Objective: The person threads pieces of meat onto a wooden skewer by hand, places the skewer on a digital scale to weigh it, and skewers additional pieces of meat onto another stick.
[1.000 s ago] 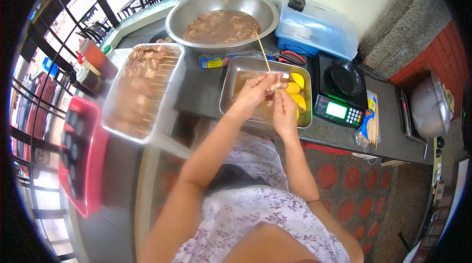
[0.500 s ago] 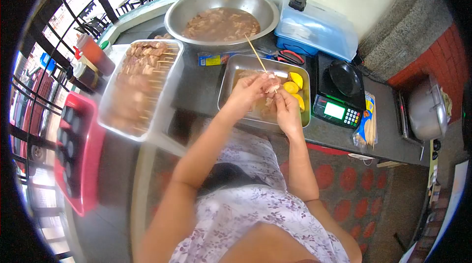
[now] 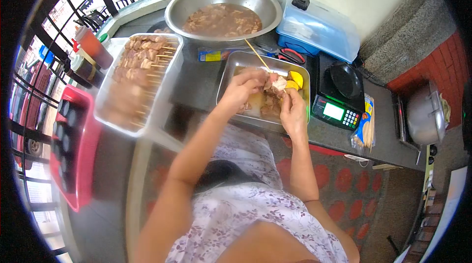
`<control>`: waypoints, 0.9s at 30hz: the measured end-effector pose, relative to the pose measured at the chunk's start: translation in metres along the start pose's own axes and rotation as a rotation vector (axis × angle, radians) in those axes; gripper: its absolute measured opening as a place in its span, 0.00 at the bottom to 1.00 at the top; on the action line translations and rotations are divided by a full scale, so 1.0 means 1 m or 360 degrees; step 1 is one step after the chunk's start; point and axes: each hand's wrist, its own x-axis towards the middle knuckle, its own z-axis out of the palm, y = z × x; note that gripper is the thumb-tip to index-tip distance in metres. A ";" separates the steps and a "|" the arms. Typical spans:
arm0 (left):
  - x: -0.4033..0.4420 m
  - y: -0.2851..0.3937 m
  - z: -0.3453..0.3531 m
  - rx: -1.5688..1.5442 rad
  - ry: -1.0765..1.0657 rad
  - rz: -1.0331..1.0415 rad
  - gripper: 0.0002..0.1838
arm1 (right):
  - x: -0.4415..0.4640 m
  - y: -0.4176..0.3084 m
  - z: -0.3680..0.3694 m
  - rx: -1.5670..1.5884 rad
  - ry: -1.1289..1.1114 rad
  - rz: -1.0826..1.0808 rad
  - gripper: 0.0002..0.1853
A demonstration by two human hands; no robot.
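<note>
Over a metal tray (image 3: 226, 78), a wooden skewer (image 3: 257, 55) slants upward with pieces of meat (image 3: 279, 84) at its lower part. My right hand (image 3: 293, 107) is closed at the skewer's lower end, fingers pinched together. Beside the meat, on its left, my left hand (image 3: 244, 87) is blurred, and what its fingers do is unclear. Yellow citrus pieces (image 3: 295, 78) and more meat with liquid lie in the tray. A white plastic container (image 3: 104, 99) at the left holds rows of skewered meat (image 3: 140, 59).
Behind the tray stands a large basin (image 3: 173, 14) of meat in liquid. A blue lidded box (image 3: 319, 29), red-handled scissors (image 3: 291, 56), a scale (image 3: 336, 111) and packed skewers (image 3: 368, 125) are to the right. Sauce bottles (image 3: 93, 48) and a pink basket (image 3: 84, 164) stand left.
More meat shows on the skewer than a second ago. My left hand has shifted left, away from my right hand. The whole view has tilted slightly.
</note>
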 end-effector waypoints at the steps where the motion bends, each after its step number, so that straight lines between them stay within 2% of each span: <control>1: -0.003 0.006 0.003 0.0000 -0.0064 -0.0066 0.19 | 0.000 0.001 0.001 0.0005 0.0012 -0.0040 0.06; 5: -0.012 0.028 0.017 0.0054 -0.0093 -0.0244 0.20 | -0.005 -0.002 0.004 -0.0103 -0.0005 -0.0098 0.06; 11: -0.006 0.005 0.007 0.0060 -0.0188 -0.0072 0.19 | -0.010 -0.010 0.013 -0.0051 -0.0038 -0.0097 0.05; 14: -0.009 0.007 0.010 -0.0128 -0.0088 -0.0085 0.18 | -0.012 -0.009 0.016 -0.0064 -0.0065 -0.0095 0.05; 17: -0.011 0.013 0.011 0.0126 -0.0113 -0.0084 0.18 | -0.011 -0.009 0.015 -0.0094 -0.0080 -0.0104 0.05; 23: -0.009 0.003 0.004 -0.0017 -0.0212 -0.0076 0.20 | -0.010 -0.009 0.015 -0.0153 -0.0112 -0.0063 0.06; 27: -0.009 0.009 0.007 -0.0037 -0.0138 -0.0092 0.19 | -0.011 -0.008 0.017 -0.0103 -0.0019 -0.0036 0.07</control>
